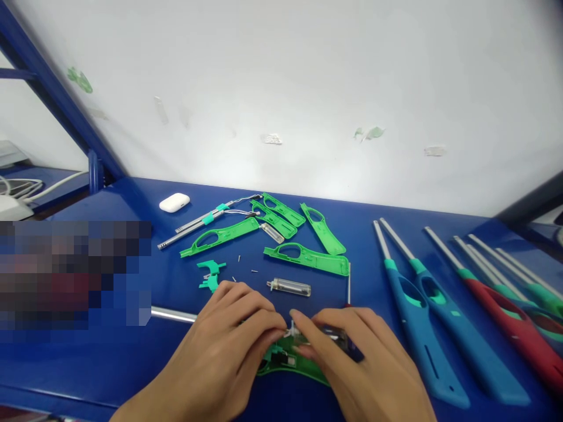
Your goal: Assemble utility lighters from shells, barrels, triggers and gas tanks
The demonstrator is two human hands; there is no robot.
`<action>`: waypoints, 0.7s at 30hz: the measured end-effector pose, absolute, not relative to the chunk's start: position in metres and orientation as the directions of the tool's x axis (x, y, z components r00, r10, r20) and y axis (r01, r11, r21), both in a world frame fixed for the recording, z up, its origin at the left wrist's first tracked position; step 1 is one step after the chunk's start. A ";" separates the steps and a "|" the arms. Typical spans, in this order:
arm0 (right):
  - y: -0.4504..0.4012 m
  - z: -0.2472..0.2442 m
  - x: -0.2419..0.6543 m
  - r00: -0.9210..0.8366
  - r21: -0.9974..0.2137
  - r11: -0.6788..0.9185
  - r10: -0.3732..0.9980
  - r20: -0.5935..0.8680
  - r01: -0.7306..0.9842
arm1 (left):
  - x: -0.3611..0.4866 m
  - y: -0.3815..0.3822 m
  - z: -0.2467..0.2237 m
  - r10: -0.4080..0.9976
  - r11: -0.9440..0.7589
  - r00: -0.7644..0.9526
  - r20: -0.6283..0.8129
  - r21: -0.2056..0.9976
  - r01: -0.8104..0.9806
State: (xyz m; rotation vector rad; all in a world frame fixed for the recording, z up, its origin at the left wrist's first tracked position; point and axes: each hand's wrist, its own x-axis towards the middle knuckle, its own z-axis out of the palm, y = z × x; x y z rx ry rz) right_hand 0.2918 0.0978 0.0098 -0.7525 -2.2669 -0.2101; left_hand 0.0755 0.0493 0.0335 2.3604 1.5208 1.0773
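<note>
My right hand (373, 357) grips a clear lighter fuel tank (332, 335) between thumb and fingers, its white valve end pointing left. My left hand (233, 346) has its thumb and index finger pinched together at that valve end; what they pinch is hidden. Below both hands lies a green lighter handle half (303, 368), with teal and black parts seated in it, partly covered by my fingers. A metal lighter tube (173, 315) sticks out leftward from behind my left hand. Just beyond my hands rests another clear fuel tank (290, 287).
Several green handle halves (323, 228), teal triggers (211, 275), small pins (239, 258) and two metal rods with wires (193, 225) lie further back. Assembled lighters (431, 340) line the right side. A white earbud case (175, 203) sits near the white wall (281, 70).
</note>
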 end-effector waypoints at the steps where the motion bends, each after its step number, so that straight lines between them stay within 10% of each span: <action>1: 0.098 0.010 0.295 -0.581 -0.057 0.813 0.462 0.670 0.580 | 0.075 0.050 0.033 0.838 -0.476 0.225 0.498 0.462 0.749; 21: 0.095 0.015 0.310 -0.615 -0.070 0.827 0.469 0.633 0.558 | 0.075 0.051 0.029 0.812 -0.522 0.294 0.504 0.402 0.752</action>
